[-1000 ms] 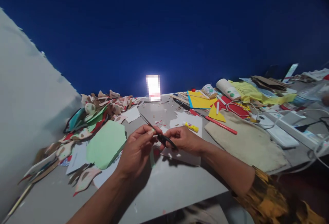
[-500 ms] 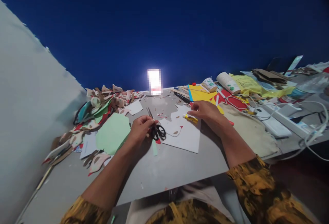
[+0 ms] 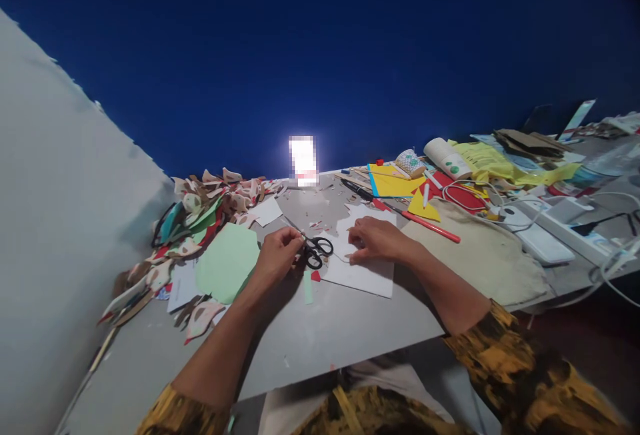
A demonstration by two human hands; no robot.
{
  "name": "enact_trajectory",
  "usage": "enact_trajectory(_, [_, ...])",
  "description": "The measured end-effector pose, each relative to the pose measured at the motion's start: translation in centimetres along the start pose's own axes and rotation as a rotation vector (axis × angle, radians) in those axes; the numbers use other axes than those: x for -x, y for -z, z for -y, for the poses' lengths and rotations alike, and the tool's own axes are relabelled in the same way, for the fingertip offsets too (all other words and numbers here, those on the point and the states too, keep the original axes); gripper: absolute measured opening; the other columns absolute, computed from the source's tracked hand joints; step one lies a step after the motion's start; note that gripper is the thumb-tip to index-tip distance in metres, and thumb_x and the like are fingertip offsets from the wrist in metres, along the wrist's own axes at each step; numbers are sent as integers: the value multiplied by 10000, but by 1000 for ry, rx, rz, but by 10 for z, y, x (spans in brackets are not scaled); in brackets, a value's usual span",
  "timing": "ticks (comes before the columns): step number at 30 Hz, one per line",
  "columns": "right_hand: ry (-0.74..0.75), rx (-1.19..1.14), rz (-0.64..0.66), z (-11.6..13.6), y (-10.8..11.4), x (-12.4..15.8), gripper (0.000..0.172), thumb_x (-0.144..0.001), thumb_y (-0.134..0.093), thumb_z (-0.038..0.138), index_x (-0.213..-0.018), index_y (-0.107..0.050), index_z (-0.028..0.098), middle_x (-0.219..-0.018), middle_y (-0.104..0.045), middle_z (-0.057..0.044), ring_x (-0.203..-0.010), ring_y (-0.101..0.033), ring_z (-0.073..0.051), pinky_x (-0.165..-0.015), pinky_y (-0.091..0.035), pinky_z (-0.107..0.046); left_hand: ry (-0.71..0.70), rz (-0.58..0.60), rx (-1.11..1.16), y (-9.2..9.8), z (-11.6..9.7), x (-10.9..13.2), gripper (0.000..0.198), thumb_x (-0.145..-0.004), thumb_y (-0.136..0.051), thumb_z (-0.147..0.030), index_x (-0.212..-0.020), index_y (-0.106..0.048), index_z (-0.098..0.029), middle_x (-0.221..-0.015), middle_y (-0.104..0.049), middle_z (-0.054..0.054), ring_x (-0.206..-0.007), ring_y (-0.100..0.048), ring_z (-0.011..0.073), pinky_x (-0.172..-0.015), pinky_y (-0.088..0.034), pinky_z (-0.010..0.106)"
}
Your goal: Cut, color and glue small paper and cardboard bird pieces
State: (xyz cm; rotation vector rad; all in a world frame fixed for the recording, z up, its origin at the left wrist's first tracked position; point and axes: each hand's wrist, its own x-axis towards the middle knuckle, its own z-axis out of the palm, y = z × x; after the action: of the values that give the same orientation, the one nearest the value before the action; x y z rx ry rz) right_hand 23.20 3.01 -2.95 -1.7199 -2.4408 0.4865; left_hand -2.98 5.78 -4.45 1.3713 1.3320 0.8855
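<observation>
My left hand [image 3: 281, 252] is pinched closed at the middle of a pair of black-handled scissors [image 3: 320, 248]. The blades point away to the left, and the handle loops stick out to the right. Over white sheets [image 3: 365, 282], my right hand [image 3: 376, 238] has its fingers curved and thumb apart, with no held thing showing. A pale cut-out [image 3: 341, 257] lies by its fingertips, partly covered. Below the scissors are a light green paper strip [image 3: 308, 288] and a small red scrap [image 3: 315, 276].
Painted cut-outs [image 3: 200, 205] pile up at left, beside a pale green sheet [image 3: 227, 262]. Rightward lie a red stick-like tool [image 3: 440, 230], a beige cloth-like piece [image 3: 480, 255], yellow sheets [image 3: 393, 183], paper cups [image 3: 447, 158] and a power strip [image 3: 567, 232] with cables.
My right hand has come down and left toward the cut-out; the yellow item beneath it is now out of sight. The scissors have turned slightly in my left hand.
</observation>
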Motion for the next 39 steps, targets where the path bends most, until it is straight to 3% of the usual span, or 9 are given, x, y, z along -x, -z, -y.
enact_trajectory(5, [-43,-65,-28,2,-5,0,250,-753,-824,370,-858,-656,217,-916,-684,-42,-855,-594,-208,-628,-321,-273,-159,-114,-471,6,-1,-2,117,-769,-618,-243,-709,-700,-185,-792,-671,56,-696,-645,203,-679,-490,317])
enact_trajectory(10, [-55,-361,-159,-4,6,1,72,-796,-696,240,-835,-646,206,-798,-669,1,-714,-565,-153,-630,-357,-264,-250,-213,-538,10,4,-6,146,-787,-617,-245,-781,-752,-190,-1178,-634,131,-1180,-601,314,-1022,-478,450])
enact_trajectory(13, [-6,-665,-253,-12,14,2,158,-788,-687,277,-922,-694,193,-806,-641,2,-723,-570,-147,-675,-424,-275,-297,-323,-486,12,-1,-7,111,-763,-641,-242,-744,-745,-208,-1260,-627,131,-1367,-477,355,-1132,-401,502])
enact_trajectory(16, [-53,-899,-310,-17,15,2,306,-736,-756,308,-1014,-702,191,-819,-640,4,-711,-573,-141,-667,-438,-281,-243,-296,-265,10,-11,-1,76,-734,-692,-275,-733,-728,-208,-1098,-693,105,-1134,-619,315,-949,-528,437])
enact_trajectory(19, [-85,-1089,-292,-16,11,1,306,-676,-827,309,-915,-684,184,-787,-650,6,-696,-583,-130,-652,-436,-270,-14,-60,159,1,-14,9,158,-721,-767,-320,-785,-707,-188,-813,-699,58,-758,-646,208,-685,-529,319])
enact_trajectory(23, [-74,-1251,-210,-10,9,-2,280,-647,-846,298,-835,-677,177,-789,-693,-12,-727,-638,-143,-699,-475,-280,164,164,595,-8,-9,17,215,-703,-830,-237,-841,-678,-176,-765,-702,37,-597,-588,128,-603,-494,265])
enact_trajectory(30, [-114,-1219,-93,-14,4,-4,356,-631,-851,282,-919,-675,169,-680,-616,42,-594,-589,-117,-607,-480,-259,188,271,614,-5,-9,18,211,-775,-788,-332,-813,-686,-151,-783,-710,67,-597,-609,141,-563,-512,276])
enact_trajectory(34, [-47,-1006,62,-17,1,-4,367,-673,-813,261,-1007,-682,181,-720,-658,32,-619,-613,-137,-601,-461,-258,121,209,500,-15,-5,20,232,-727,-813,-341,-727,-653,-172,-661,-663,32,-529,-568,130,-521,-491,268])
enact_trajectory(39, [-254,-403,-492,-34,10,-6,115,-846,-651,279,-883,-721,196,-845,-743,-33,-734,-633,-171,-675,-431,-287,28,79,279,-23,-3,22,190,-687,-799,-319,-681,-666,-183,-569,-630,19,-489,-560,143,-487,-477,269])
